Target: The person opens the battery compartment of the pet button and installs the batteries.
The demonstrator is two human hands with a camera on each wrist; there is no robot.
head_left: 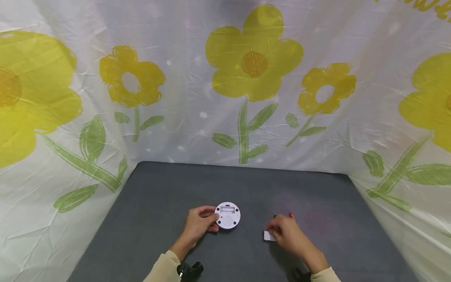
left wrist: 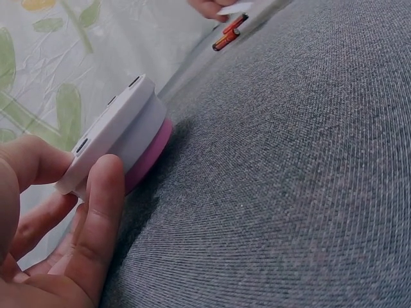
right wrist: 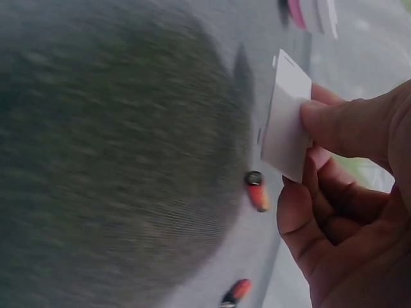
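Observation:
My left hand (head_left: 200, 224) grips a round white device (head_left: 228, 221) by its left edge, thumb on the upper face. That face shows an uncovered battery compartment (head_left: 227, 210), a patch of small speaker holes and several dark round feet. From the left wrist view, the device's underside (left wrist: 153, 151) is pink and close over the cloth. To the right, my right hand (head_left: 287, 232) pinches a flat white battery cover (right wrist: 287, 119) between thumb and fingers, small tabs along its edge. Two red-and-black batteries (left wrist: 226, 40) (right wrist: 237, 292) lie near the right hand.
Dark grey cloth (head_left: 169, 188) covers the table. White curtains (head_left: 183, 129) printed with yellow flowers stand along its back and both sides. A black wrist strap (head_left: 190, 269) shows at the left sleeve.

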